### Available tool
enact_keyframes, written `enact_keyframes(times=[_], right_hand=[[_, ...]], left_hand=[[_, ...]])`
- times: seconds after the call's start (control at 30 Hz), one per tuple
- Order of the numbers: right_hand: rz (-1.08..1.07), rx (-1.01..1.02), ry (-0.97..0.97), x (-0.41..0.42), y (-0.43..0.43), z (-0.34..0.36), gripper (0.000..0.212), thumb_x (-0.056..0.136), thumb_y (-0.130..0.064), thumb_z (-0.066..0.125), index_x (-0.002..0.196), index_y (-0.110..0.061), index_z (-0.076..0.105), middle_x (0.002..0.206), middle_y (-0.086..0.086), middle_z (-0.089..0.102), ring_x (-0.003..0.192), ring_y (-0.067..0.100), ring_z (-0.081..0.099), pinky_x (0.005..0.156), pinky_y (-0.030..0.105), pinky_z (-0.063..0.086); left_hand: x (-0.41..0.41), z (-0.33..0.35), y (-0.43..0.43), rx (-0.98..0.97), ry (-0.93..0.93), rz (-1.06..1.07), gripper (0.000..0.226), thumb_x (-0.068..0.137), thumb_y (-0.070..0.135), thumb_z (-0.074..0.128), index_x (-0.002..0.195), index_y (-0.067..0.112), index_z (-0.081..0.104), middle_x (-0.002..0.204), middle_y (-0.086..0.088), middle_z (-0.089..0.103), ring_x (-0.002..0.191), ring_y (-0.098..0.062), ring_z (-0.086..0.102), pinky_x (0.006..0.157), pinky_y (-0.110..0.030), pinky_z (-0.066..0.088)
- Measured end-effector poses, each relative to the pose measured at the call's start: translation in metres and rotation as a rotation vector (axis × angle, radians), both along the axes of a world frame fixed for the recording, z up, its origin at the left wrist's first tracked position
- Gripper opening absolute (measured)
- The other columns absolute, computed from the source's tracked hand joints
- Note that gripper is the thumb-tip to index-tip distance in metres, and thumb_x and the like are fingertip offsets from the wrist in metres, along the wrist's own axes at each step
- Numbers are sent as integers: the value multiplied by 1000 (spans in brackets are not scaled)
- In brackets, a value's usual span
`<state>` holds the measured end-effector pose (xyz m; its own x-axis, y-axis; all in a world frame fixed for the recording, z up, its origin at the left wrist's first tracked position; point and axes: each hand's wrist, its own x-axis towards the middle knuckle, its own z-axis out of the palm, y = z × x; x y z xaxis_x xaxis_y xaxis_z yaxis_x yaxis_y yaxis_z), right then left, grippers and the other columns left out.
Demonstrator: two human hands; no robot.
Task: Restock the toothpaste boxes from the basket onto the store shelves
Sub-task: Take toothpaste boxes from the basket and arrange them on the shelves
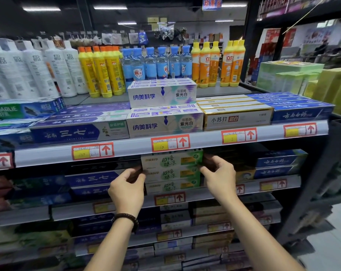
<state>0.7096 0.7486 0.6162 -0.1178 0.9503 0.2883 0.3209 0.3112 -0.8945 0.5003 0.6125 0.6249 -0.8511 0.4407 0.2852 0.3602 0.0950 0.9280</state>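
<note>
Left hand [126, 189] grips left end of green toothpaste stack [171, 173], right hand [218, 177] grips right end; fingertips lost in shadow.

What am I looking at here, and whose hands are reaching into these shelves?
No machine here: these are a person's two bare hands, filmed by one camera worn on the head, looking forward and down. The left hand and the right hand grip the two ends of the green toothpaste boxes stacked on the second shelf. The shelf above carries purple and white boxes, with bottles standing behind them. Red price tags line the shelf edges.
</note>
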Motion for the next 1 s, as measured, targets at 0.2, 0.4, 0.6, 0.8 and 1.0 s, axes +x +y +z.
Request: enact_keyframes(times=[0.2, 0.4, 0.6, 0.8, 1.0], right_hand=[[-2, 31, 22, 1, -4, 2, 18, 91, -17, 81, 108, -22, 80, 98, -14, 77, 96, 5, 72, 92, 40, 63], [11, 24, 61, 2, -7, 4, 15, 92, -15, 80, 101, -27, 79, 94, -17, 77, 95, 2, 71, 90, 33, 61], [24, 32, 69, 4, -10, 7, 14, 92, -17, 80, 100, -28, 80, 93, -17, 77, 93, 0, 71, 88, 32, 61], [-2, 45, 76, 11, -9, 4, 14, 90, -26, 84, 103, -28, 80, 95, -17, 78, 94, 0, 71, 88, 32, 61], [-13, 37, 76, 10, -13, 4, 12, 91, -26, 83, 101, -30, 78, 93, -16, 77, 91, -4, 70, 84, 25, 59]], left_hand=[[-2, -2, -2, 11, -36, -9, 18, 84, 17, 87, 101, 17, 81, 83, 12, 70, 83, -10, 68, 85, -33, 59], [0, -1, -2, 15, -65, -13, 17, 86, 17, 86, 102, 17, 81, 86, 9, 72, 82, -9, 67, 79, -27, 55], [-4, -2, -3, 4, -49, -30, 17, 88, 18, 84, 105, 20, 81, 89, 3, 76, 84, -17, 71, 80, -32, 60], [-5, 0, -6, 20, -35, -32, 20, 88, 21, 84, 93, 35, 71, 87, 8, 75, 84, -16, 72, 79, -33, 61], [-2, 2, -9, 42, -35, -47, 22, 87, 20, 84, 96, 35, 71, 88, 18, 71, 87, -7, 71, 82, -30, 59]])
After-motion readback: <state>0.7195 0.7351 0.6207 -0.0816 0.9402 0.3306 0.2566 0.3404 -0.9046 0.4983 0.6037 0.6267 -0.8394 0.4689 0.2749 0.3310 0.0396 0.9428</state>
